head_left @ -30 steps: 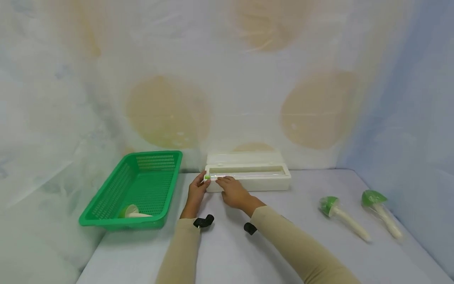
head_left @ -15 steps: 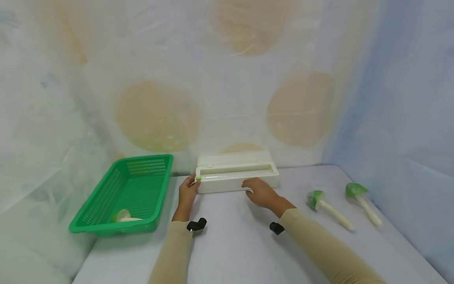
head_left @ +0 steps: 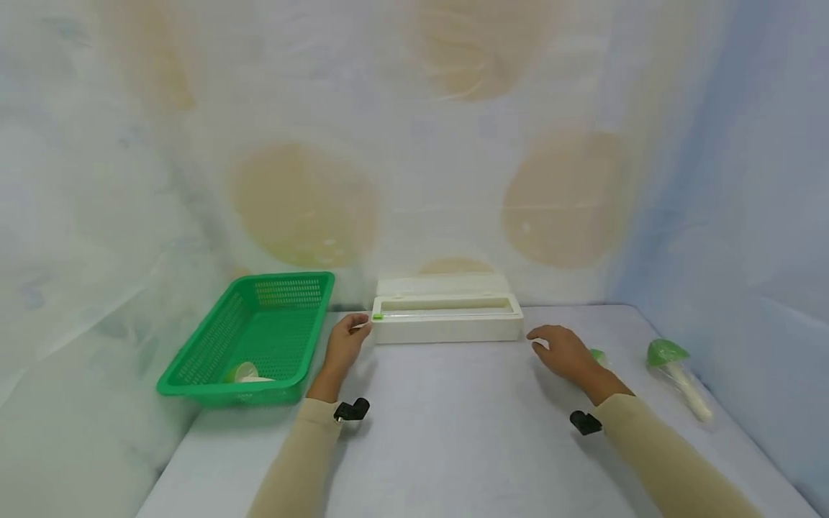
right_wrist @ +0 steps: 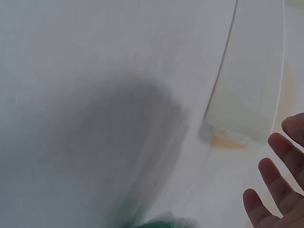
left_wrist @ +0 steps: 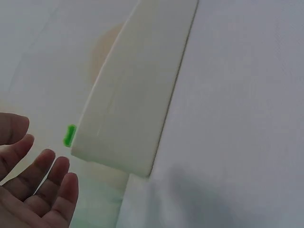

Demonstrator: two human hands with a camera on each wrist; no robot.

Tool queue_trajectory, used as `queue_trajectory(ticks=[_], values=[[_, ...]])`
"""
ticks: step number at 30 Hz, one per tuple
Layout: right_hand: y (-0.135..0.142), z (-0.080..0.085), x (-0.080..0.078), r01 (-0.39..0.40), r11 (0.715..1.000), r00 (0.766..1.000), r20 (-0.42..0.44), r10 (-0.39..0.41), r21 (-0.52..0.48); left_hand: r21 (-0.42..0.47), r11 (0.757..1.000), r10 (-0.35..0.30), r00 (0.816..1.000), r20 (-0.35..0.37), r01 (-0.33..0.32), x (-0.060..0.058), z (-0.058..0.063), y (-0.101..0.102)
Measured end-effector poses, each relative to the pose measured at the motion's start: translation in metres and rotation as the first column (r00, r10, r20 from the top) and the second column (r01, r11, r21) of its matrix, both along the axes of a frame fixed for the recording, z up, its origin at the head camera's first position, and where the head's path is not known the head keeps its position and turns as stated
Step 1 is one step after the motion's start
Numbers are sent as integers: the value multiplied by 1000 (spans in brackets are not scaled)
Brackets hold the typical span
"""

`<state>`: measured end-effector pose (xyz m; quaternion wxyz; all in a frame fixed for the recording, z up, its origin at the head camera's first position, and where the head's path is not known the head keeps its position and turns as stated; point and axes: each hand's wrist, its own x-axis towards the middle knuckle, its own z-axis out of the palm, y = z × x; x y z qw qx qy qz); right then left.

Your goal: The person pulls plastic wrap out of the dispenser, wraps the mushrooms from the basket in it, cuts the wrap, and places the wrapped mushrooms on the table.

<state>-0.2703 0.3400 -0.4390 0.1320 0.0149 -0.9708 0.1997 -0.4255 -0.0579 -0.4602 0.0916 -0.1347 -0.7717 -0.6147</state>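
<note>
A white cling film dispenser stands at the back of the table with its lid raised. A green slide cutter sits at the left end of its front rail. My left hand is beside that end, fingers loosely bent; the left wrist view shows a gap between fingertips and dispenser. Off the dispenser's right end, my right hand hovers with relaxed, spread fingers, holding nothing. In the right wrist view its fingertips are apart from the dispenser.
At left stands a green basket with a green-and-white ladle inside. A film-wrapped ladle lies at far right. Another green-headed ladle is mostly hidden behind my right hand. Plastic-covered walls enclose the table.
My right hand has moved right along the dispenser's front, from near the cutter to beyond its right end. My left hand has come off the dispenser's left end. The head view shifted slightly.
</note>
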Motion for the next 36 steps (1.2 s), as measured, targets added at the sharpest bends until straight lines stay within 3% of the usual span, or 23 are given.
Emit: queue_trajectory(ticks=[6,10,13,16,21,24,28,31,34,36], values=[[11,-2,4,25,999,1000,6,-25,-29,-198,978,-81,994,-73,65,10,23,-10],[10,-1,3,30,999,1000,-10,-30,-37,-298,950,-139,978,-154,87,17,48,-19],[10,2,4,27,999,999,-26,-28,-32,-394,915,-172,969,-179,90,22,68,-31],[12,6,6,37,999,999,-13,-37,-18,-506,858,-196,968,-157,91,19,81,-50],[22,8,15,63,998,991,116,-65,21,-635,764,-203,977,-71,113,5,88,-93],[30,5,20,71,997,985,158,-72,9,-670,732,-178,984,-12,125,-2,86,-121],[37,2,21,64,997,993,104,-61,-32,-685,712,-169,984,51,158,-10,81,-145],[40,5,13,75,996,994,86,-71,-50,-673,710,-206,975,84,208,-17,84,-146],[41,10,-2,78,995,994,78,-73,-55,-667,703,-245,965,97,246,-28,89,-133],[39,15,-14,67,996,995,74,-63,-53,-685,680,-273,957,96,263,-36,95,-121]])
